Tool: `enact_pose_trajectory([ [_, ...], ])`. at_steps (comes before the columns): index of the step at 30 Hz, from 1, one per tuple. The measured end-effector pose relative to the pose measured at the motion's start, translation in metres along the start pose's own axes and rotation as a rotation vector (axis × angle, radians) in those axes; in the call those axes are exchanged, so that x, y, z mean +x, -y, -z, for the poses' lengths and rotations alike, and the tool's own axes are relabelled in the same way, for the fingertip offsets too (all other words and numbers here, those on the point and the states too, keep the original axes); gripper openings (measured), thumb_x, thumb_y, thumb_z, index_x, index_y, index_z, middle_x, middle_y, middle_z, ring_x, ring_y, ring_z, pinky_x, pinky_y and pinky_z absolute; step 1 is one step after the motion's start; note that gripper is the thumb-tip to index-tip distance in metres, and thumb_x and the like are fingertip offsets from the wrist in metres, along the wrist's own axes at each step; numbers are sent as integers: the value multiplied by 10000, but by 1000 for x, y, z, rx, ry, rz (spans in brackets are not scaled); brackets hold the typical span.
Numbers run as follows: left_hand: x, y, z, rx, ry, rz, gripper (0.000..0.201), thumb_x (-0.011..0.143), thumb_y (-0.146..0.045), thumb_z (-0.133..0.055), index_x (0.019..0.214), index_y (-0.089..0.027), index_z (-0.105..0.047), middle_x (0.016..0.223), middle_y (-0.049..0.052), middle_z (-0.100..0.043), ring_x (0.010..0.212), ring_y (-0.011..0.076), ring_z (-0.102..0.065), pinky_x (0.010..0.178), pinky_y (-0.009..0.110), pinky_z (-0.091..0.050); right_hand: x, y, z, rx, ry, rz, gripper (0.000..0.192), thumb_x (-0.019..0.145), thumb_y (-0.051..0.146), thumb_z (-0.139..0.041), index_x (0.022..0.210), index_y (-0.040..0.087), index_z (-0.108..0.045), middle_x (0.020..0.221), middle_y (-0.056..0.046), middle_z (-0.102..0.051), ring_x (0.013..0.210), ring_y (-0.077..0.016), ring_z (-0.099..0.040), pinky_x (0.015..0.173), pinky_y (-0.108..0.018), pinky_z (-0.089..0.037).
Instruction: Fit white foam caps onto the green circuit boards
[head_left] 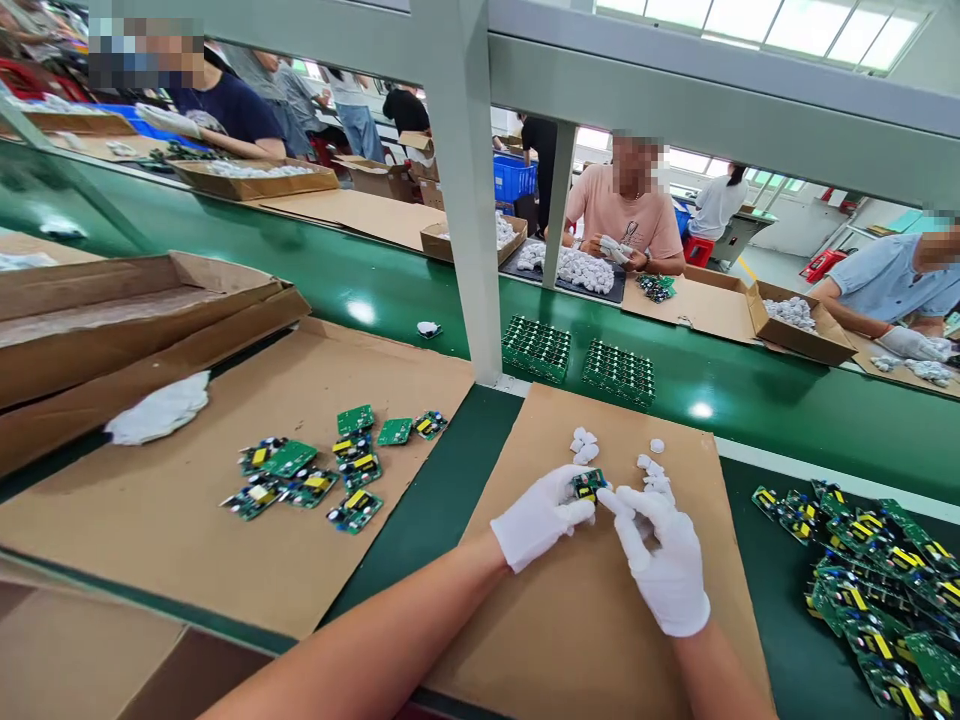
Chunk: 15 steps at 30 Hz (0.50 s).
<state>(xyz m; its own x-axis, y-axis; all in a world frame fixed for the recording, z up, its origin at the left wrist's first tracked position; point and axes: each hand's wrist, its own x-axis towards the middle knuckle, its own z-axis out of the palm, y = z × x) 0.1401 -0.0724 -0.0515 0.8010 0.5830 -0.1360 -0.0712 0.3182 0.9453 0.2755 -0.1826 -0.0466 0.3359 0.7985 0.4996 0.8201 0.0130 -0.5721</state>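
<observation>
Both hands wear white gloves and meet over the cardboard sheet (592, 620) that lies directly in front of the person. The left hand (541, 515) pinches a small circuit board (588, 485) between thumb and fingers; the board is green with a yellow part and dark components on it, and it is held just above the sheet, near its far half. The right hand (664, 560) touches the same board from the other side with the tip of its forefinger, its other fingers loosely curled; whether it grips the board or only steadies it cannot be told. On the sheet just beyond the hands lie small white plastic pieces (583, 445), in 2 loose clusters. Off the sheet's right edge, on the green belt (750, 400), sits a heap of green and yellow boards (877, 590). To the sheet's left, a second cardboard sheet (187, 540) carries a scatter of similar boards (322, 470) and a white cloth (161, 408). Beyond the sheet's far edge stand 2 blocks of upright green boards (577, 362), next to a grey post (469, 200). Across the belt, other people sit at cardboard trays of white parts.
</observation>
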Motion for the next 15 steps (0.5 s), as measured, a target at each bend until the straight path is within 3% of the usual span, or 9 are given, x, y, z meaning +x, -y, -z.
enact_pose_trajectory([
  [4, -1, 9, 0, -13, -41, -64, 375, 710, -199, -655, 1082, -185, -607, 1026, 84, -651, 839, 171, -590, 712, 270, -456, 0, 0, -4, -53, -59, 12, 167, 834, 268, -536, 949, 219, -647, 733, -27, -691, 536, -124, -570, 543, -267, -429],
  [7, -1, 15, 1, -2, -84, -109, 400, 697, -204, -679, 1093, -181, -626, 1090, 94, -644, 976, 215, -576, 871, 331, -435, -1, -1, -5, -99, -89, 22, 159, 832, 261, -540, 947, 209, -637, 714, -24, -684, 535, -128, -568, 555, -273, -416],
  [15, -3, 11, -3, 152, -161, -125, 427, 681, -130, -643, 1098, -224, -646, 1073, 62, -664, 985, 215, -591, 902, 330, -445, -5, -7, -10, -243, -67, 96, 150, 820, 271, -557, 910, 224, -668, 662, 3, -668, 552, -120, -581, 638, -287, -349],
])
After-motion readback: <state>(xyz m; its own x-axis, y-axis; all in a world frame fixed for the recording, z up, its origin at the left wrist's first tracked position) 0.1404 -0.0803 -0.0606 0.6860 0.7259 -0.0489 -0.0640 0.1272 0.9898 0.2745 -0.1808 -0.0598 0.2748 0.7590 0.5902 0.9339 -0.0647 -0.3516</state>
